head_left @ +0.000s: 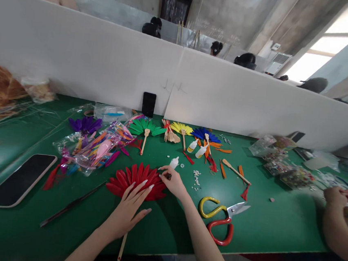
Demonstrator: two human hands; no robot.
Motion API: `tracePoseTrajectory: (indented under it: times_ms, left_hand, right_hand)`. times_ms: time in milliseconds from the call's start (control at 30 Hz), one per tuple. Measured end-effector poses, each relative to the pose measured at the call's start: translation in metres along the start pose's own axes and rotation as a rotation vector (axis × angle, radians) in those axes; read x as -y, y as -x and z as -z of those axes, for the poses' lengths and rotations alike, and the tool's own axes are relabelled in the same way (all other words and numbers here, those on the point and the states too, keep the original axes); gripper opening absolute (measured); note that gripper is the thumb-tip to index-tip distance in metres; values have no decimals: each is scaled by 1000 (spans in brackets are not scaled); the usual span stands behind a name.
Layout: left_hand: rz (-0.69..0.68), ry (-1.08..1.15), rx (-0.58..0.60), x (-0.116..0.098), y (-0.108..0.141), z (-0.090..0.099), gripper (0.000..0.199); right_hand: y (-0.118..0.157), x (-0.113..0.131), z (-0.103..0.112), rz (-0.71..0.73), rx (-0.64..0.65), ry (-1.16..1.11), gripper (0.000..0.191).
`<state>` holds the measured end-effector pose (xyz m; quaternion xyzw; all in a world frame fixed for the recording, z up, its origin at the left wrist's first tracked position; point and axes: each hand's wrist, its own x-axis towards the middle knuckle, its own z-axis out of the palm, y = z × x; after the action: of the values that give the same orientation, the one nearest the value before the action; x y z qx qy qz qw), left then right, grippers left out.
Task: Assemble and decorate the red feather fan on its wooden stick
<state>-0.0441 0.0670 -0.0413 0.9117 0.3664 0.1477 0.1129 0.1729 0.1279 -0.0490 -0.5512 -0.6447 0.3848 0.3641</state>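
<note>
A red feather fan lies on the green table, its wooden handle pointing toward me. My left hand rests flat on the lower feathers with its fingers stretched out. At the fan's upper right edge, my right hand has thumb and fingertips pinched together. Whatever sits between those fingertips is too small to make out. Just beyond that hand stands a small white glue bottle, with a little clear cap beside it. Small white beads are scattered to the right.
Scissors lie at right, near a wooden fan handle with a red tassel. Green, yellow and blue fans line the back. Bagged feathers, a pen and a phone are left. Another person's hands are far right.
</note>
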Motion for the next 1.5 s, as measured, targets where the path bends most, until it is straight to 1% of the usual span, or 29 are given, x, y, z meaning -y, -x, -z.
tracePoseTrajectory:
  times_ms: [233, 400, 533, 633, 833, 1300, 1367, 1400, 1500]
  left_hand:
    - [-3, 7, -10, 0, 0, -2, 59]
    - [6, 11, -4, 0, 0, -2, 60]
    - [15, 8, 9, 1, 1, -3, 60]
    - [21, 6, 14, 1, 1, -4, 59]
    - [26, 6, 21, 0, 0, -3, 58]
    - [-37, 18, 12, 0, 0, 1, 56]
    - [-38, 29, -11, 0, 0, 3, 56]
    - [-25, 35, -47, 0, 0, 5, 55]
    - [71, 58, -239, 3, 2, 8, 53]
  right_hand:
    - [2, -2, 1, -1, -42, 68, 22]
    - [14, 0, 7, -47, -110, 102, 22]
    - [26, 3, 8, -91, -113, 125, 27]
    - [31, 3, 6, -104, -100, 95, 28]
    - [31, -1, 4, -119, -81, 35, 26]
    - [34, -1, 5, -107, -100, 78, 25]
    - [34, -2, 4, -103, -100, 77, 24]
    - [34, -2, 4, -101, -100, 79, 24]
    - [34, -4, 3, -96, -105, 87, 25]
